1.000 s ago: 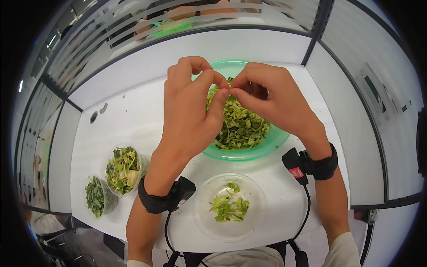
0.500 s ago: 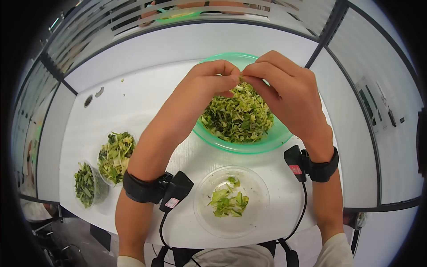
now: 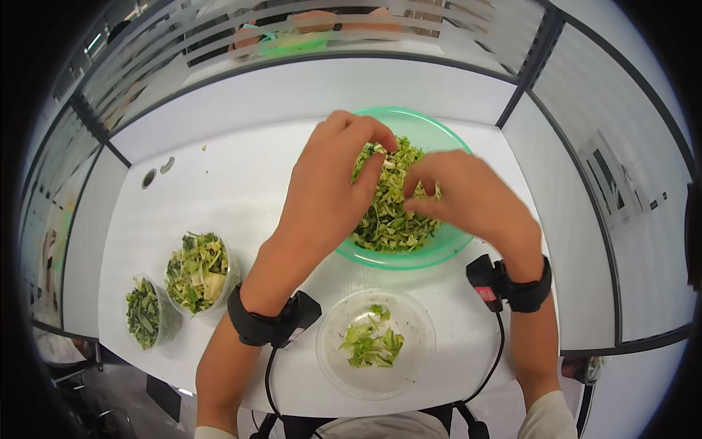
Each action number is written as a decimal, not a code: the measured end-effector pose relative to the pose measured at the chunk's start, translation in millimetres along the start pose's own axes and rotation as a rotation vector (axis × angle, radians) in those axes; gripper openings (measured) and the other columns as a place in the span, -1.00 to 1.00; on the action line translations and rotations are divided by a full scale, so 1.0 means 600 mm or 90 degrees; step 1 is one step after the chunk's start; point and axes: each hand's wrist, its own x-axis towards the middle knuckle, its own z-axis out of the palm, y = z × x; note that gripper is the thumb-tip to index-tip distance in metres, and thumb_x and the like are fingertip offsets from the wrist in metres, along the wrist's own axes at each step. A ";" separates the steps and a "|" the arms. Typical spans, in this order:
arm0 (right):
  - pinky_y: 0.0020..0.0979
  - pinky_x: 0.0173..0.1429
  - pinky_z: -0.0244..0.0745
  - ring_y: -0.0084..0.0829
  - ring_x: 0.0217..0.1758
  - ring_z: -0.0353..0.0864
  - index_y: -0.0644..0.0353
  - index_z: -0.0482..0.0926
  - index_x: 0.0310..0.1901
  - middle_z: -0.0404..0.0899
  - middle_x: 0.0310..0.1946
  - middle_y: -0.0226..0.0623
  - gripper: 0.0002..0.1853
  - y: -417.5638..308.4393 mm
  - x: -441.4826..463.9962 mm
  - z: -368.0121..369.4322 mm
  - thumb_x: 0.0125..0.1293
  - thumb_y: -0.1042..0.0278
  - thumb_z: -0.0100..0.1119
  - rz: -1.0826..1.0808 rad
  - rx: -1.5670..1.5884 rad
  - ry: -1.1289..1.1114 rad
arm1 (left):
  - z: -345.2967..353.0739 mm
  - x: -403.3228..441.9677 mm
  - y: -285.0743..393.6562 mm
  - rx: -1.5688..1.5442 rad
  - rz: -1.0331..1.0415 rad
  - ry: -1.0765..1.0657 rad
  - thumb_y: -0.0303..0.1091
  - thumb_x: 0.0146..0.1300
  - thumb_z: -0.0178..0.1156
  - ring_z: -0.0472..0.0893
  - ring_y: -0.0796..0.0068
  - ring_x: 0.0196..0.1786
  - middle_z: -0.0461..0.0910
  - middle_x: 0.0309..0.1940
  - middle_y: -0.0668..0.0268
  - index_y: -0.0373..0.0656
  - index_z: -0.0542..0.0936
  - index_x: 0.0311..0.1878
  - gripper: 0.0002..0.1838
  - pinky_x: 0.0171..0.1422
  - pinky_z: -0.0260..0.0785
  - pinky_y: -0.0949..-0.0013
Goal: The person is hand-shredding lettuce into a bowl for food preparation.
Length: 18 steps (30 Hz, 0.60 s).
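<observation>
A green bowl (image 3: 439, 256) stands at the back of the white table, heaped with chopped leafy greens (image 3: 398, 219). Over the bowl's left part is my left hand (image 3: 333, 172), its thumb and index finger apart, with a gap between the tips. My right hand (image 3: 464, 194) hovers over the right part of the heap, thumb and fingers spread apart. Neither hand shows anything held. Nearer to me, a clear round container (image 3: 420, 322) holds a small pile of pale green leaves (image 3: 371, 344).
Two clear cups of greens stand at the left, one with lighter leaves (image 3: 197, 274) and one with darker pieces (image 3: 142, 314). White partitions (image 3: 314, 88) border the table. Behind the striped glass, another person's arms show near a green bowl (image 3: 292, 45). Cables hang from both wrist devices.
My hands, earlier pinched together above the bowl, have come apart. The right hand has dropped lower over the greens, and the fingers of both hands have opened.
</observation>
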 end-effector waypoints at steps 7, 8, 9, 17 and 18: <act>-0.05 -0.03 0.61 -0.03 -0.12 0.74 0.15 0.66 -0.25 0.71 -0.33 -0.16 -0.85 -0.011 0.005 0.042 0.16 0.42 0.43 0.011 -0.072 -0.036 | 0.014 -0.011 0.001 0.051 0.017 -0.035 -0.63 0.33 0.23 0.59 0.06 0.16 0.61 0.00 0.18 -0.17 0.64 0.01 -0.77 0.26 0.44 0.11; -0.04 -0.06 0.60 -0.01 -0.14 0.73 0.15 0.65 -0.25 0.70 -0.35 -0.14 -0.87 -0.009 0.004 0.044 0.17 0.44 0.40 0.010 -0.077 -0.003 | 0.014 -0.012 0.001 0.060 0.019 -0.043 -0.63 0.32 0.23 0.58 0.05 0.16 0.61 -0.01 0.17 -0.17 0.64 0.01 -0.77 0.26 0.44 0.10; -0.02 -0.08 0.59 0.01 -0.16 0.73 0.15 0.64 -0.24 0.70 -0.36 -0.13 -0.88 -0.006 0.004 0.044 0.19 0.46 0.37 0.008 -0.083 0.031 | 0.014 -0.011 0.000 0.069 0.024 -0.050 -0.63 0.31 0.23 0.58 0.05 0.15 0.60 -0.01 0.16 -0.17 0.64 0.00 -0.77 0.26 0.43 0.10; -0.07 -0.09 0.55 -0.08 -0.19 0.72 0.18 0.58 -0.07 0.68 -0.37 -0.12 -0.70 -0.005 0.000 0.013 0.19 0.42 0.45 0.047 -0.076 0.021 | 0.016 -0.010 -0.002 0.063 0.011 -0.052 -0.60 0.27 0.26 0.55 0.02 0.10 0.58 -0.05 0.14 -0.19 0.62 -0.03 -0.78 0.22 0.42 0.08; -0.07 -0.09 0.56 -0.07 -0.18 0.72 0.17 0.59 -0.07 0.69 -0.36 -0.12 -0.69 -0.007 -0.003 0.015 0.18 0.40 0.48 0.050 -0.062 -0.005 | 0.016 -0.011 -0.002 0.063 0.012 -0.049 -0.60 0.27 0.26 0.55 0.02 0.10 0.58 -0.05 0.14 -0.19 0.62 -0.03 -0.79 0.22 0.42 0.07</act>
